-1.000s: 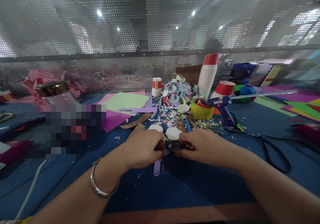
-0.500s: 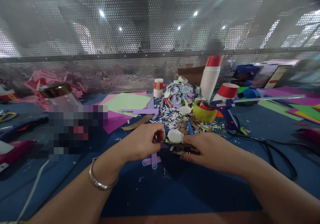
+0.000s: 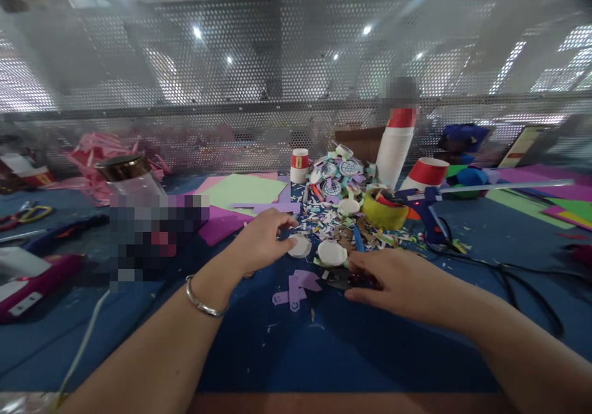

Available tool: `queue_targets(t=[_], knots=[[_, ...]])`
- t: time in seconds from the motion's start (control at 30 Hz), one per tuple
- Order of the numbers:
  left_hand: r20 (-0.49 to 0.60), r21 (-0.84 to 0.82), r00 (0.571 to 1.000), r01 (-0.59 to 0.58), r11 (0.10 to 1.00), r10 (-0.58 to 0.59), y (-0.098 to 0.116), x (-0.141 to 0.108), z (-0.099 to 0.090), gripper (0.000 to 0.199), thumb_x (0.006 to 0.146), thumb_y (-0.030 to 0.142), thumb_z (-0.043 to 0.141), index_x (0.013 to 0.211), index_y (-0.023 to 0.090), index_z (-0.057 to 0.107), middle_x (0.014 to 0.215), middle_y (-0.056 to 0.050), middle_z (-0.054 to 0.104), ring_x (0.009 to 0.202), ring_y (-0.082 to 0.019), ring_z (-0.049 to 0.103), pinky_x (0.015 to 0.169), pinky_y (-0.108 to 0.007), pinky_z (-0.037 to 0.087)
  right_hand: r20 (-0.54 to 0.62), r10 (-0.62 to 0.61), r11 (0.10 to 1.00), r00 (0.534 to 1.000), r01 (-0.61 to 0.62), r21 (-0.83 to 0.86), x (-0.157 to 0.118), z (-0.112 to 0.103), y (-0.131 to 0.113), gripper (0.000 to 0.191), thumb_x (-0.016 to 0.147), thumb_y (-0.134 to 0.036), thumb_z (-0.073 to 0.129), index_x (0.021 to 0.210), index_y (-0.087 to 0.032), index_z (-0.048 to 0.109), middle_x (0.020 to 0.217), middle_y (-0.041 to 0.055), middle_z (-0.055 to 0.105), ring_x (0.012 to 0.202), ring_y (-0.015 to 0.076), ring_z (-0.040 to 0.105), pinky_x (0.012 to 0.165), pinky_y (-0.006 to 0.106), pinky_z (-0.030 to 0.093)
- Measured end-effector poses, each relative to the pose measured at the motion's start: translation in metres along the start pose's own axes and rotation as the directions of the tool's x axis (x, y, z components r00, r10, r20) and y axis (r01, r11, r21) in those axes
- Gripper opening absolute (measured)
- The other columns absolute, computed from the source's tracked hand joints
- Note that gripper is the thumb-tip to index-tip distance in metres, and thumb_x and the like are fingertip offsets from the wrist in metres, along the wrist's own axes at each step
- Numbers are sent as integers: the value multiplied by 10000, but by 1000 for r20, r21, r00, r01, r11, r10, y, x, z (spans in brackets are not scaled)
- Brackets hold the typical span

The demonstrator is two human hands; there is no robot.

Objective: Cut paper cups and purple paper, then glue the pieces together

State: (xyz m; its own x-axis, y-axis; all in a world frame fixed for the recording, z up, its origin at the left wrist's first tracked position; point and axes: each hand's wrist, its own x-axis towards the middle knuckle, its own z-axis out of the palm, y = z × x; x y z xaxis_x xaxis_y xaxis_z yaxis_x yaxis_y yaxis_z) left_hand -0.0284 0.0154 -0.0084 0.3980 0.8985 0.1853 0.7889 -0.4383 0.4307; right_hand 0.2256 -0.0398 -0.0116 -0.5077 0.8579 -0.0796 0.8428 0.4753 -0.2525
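Observation:
My left hand (image 3: 263, 244) is over the blue table, thumb and fingers apart. Its thumb tip touches or almost touches the edge of a white round paper-cup base (image 3: 300, 247). Just right of that lies a second white round piece (image 3: 332, 253), with greenish scraps beneath its edge. My right hand (image 3: 393, 278) rests beside this second piece, fingers bent around something dark that I cannot make out, mostly hidden by the hand. Purple paper strips (image 3: 295, 290) with small drawn faces lie in front, between the hands.
A blue glue gun (image 3: 428, 213) trails a black cable at right, beside a yellow tape roll (image 3: 385, 209). Behind lie a pile of decorated round pieces (image 3: 335, 176), paper scraps and stacked white cups (image 3: 394, 155). Coloured sheets (image 3: 250, 190) and a clear lidded container (image 3: 134, 182) stand left.
My left hand has shifted left and up, its fingers opening, and a second white round piece now shows beside its thumb. My right hand has barely moved; the whole view has shifted slightly.

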Motion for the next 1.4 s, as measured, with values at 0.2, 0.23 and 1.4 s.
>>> queue_targets(t=[0.2, 0.23, 1.4], knots=[[57, 113, 998, -36, 993, 30, 3, -2, 4, 276, 787, 349, 612, 992, 177, 681, 1022, -124, 666, 983, -307, 577, 862, -437, 426, -8, -2, 1000, 1000, 1, -23, -3, -3, 2, 214, 875, -401, 605, 809, -199, 576, 821, 50, 670, 700, 211, 594, 592, 303, 338], [55, 120, 998, -31, 992, 24, 3, -2, 4, 237, 799, 328, 590, 957, 175, 679, 999, -120, 667, 959, -299, 583, 841, -425, 431, -10, 0, 999, 1000, -1, -43, -3, -4, 2, 212, 877, -397, 602, 807, -199, 576, 818, 52, 670, 704, 214, 596, 595, 305, 341], [-86, -282, 988, 98, 954, -127, -11, 14, 13, 121, 796, 273, 566, 826, 173, 627, 766, -33, 691, 652, -164, 618, 596, -286, 464, -168, -88, 996, 982, 85, -25, 39, -17, 32, 163, 895, -295, 543, 889, -196, 672, 868, 62, 682, 765, 201, 622, 667, 311, 445]])
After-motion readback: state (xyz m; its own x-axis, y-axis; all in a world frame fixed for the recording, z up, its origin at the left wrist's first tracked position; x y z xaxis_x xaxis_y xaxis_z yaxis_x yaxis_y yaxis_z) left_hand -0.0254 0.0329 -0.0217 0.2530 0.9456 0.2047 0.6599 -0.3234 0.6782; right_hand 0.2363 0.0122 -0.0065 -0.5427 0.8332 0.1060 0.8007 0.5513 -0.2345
